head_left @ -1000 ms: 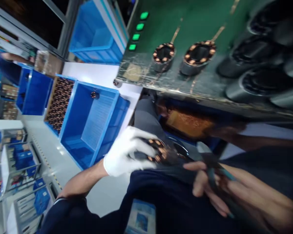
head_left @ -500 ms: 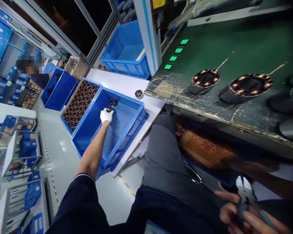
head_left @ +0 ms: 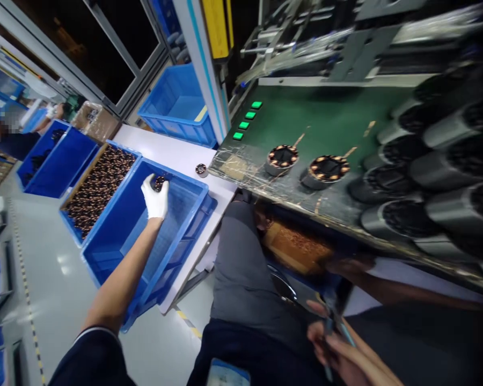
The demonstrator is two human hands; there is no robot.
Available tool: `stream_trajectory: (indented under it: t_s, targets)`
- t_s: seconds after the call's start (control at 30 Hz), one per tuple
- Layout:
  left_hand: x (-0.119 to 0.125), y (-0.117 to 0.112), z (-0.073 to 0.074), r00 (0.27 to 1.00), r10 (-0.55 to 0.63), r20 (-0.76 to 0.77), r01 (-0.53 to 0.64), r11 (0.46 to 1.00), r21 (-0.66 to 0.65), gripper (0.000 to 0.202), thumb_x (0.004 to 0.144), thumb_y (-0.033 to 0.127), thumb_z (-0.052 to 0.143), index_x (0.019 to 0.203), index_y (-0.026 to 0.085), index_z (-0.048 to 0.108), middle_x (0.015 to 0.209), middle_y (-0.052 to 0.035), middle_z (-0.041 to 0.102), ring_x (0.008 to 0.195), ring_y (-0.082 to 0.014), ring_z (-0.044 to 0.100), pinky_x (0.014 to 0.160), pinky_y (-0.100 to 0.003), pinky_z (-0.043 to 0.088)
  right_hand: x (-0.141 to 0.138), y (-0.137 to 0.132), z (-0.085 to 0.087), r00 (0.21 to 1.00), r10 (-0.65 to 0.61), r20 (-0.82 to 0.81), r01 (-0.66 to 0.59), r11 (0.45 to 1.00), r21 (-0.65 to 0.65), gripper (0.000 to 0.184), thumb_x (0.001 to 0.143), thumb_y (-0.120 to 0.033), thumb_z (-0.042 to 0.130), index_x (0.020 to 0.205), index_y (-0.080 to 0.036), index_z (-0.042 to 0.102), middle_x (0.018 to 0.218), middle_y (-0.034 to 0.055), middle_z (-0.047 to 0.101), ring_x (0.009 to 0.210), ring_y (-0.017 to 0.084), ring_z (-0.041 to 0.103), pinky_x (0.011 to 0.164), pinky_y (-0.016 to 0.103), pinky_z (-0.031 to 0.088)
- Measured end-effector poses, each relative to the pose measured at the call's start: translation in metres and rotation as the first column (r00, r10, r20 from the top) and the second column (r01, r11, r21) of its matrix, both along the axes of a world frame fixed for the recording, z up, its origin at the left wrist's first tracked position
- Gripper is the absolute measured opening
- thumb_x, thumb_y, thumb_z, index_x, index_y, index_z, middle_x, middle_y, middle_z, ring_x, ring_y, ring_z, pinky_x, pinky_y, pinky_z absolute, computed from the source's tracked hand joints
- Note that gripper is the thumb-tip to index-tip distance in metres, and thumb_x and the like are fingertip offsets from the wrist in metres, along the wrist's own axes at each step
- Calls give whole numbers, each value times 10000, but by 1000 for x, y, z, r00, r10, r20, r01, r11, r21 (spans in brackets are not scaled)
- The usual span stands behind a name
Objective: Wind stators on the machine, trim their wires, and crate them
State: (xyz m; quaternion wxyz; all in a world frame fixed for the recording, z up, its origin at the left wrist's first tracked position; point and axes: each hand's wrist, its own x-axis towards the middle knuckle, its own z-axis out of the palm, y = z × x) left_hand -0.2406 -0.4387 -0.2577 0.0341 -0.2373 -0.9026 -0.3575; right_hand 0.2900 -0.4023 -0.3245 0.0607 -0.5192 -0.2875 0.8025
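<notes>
My left hand (head_left: 156, 201), in a white glove, reaches into a blue bin (head_left: 145, 268) near its far end. Its thumb and fingers are spread apart around a copper-wound motor stator (head_left: 159, 184); whether they touch it is hard to see. My right hand (head_left: 338, 351), bare, is low at the right with its fingers wrapped round side cutters (head_left: 329, 327), blurred by motion. On the green worktop (head_left: 314, 112), two wound stators (head_left: 282, 156) stand upright with short wire ends sticking out. Another small stator (head_left: 201, 170) stands on the white table beside the bin.
A bin packed with wound stators (head_left: 100, 187) adjoins mine, with a dark blue bin (head_left: 60, 161) beyond. Several stacked cylindrical parts (head_left: 402, 220) crowd the worktop's right. A tray with copper scraps (head_left: 298, 244) lies beneath. A person (head_left: 12, 136) is at far left.
The camera view has shifted, bringing the stacked parts at right into sight. My left hand's fingers have spread from their grip on a stator. My right hand still holds the cutters.
</notes>
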Motion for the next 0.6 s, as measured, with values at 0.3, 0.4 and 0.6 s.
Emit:
stream_trajectory:
  t_s: [0.3, 0.4, 0.6]
  targets:
    - [133, 154, 31, 621, -782, -48, 779, 611, 139, 855, 856, 381, 949, 1588, 201, 546, 1623, -173, 688, 1545, -349, 656, 1339, -507, 505, -21, 3, 61, 994, 59, -93, -48, 993, 111, 512, 944, -459, 735, 1431, -316, 807, 1025, 38, 759, 909, 257, 611, 896, 413, 505]
    - [145, 179, 24, 691, -716, 103, 701, 698, 149, 674, 847, 388, 912, 1430, 185, 643, 1439, -158, 792, 1402, -352, 750, 1283, -522, 555, -4, 4, 58, 994, 54, -95, -39, 987, 155, 539, 939, -442, 732, 1463, -328, 787, 1032, 25, 762, 916, 249, 610, 895, 396, 500]
    - [198, 125, 44, 590, -786, 184, 643, 595, 482, 618, 1106, 753, 467, 1591, 370, 482, 1498, -99, 749, 1344, -301, 790, 1142, -518, 650, 20, 14, 54, 993, 100, 67, -119, 898, 424, 613, 980, -420, 684, 1573, -280, 743, 1058, 39, 792, 936, 236, 678, 954, 399, 573]
